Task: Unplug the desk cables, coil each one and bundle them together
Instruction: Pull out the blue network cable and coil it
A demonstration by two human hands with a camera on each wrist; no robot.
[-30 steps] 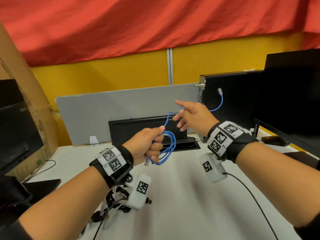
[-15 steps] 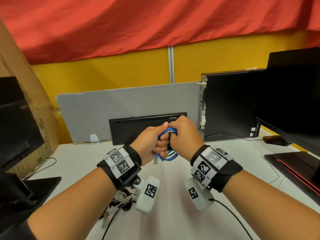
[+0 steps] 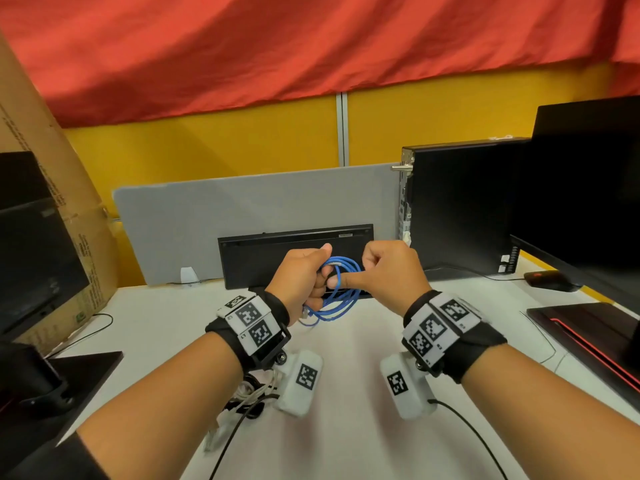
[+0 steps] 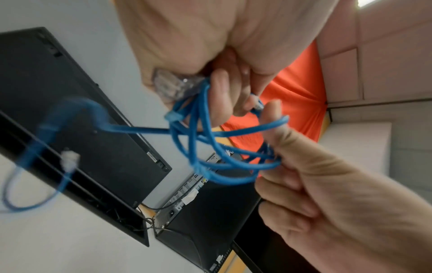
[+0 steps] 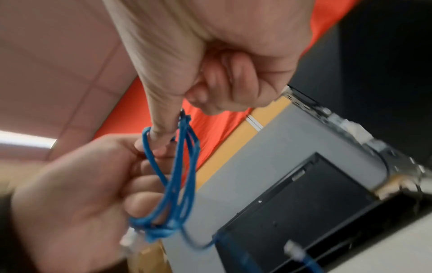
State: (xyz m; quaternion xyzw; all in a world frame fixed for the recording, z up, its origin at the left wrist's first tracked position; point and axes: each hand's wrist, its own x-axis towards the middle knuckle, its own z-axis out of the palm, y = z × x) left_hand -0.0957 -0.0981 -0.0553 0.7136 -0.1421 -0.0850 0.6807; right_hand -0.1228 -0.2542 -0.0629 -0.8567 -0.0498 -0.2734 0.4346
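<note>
A blue network cable (image 3: 341, 294) is wound into a small coil above the white desk (image 3: 349, 403). My left hand (image 3: 304, 275) grips one side of the coil in its fist. My right hand (image 3: 391, 268) pinches the loops on the opposite side, thumb stretched toward the left hand. In the left wrist view the blue cable's loops (image 4: 210, 147) span between the left hand's fingers (image 4: 224, 88) and the right hand (image 4: 327, 184). A clear plug (image 4: 173, 85) sits under the left palm. A short blue tail with a plug (image 5: 294, 247) hangs loose below.
A black computer tower (image 3: 457, 209) and monitor (image 3: 588, 188) stand at the right, with a mouse (image 3: 550, 280) beside them. A black keyboard (image 3: 294, 247) leans on the grey divider (image 3: 242, 206). A cardboard box (image 3: 52, 202) stands left. More cables (image 3: 249, 400) lie under my left wrist.
My right hand swung the cable's free end in from the tower side and met the left hand at the coil. Both hands now hold the coil, slightly apart.
</note>
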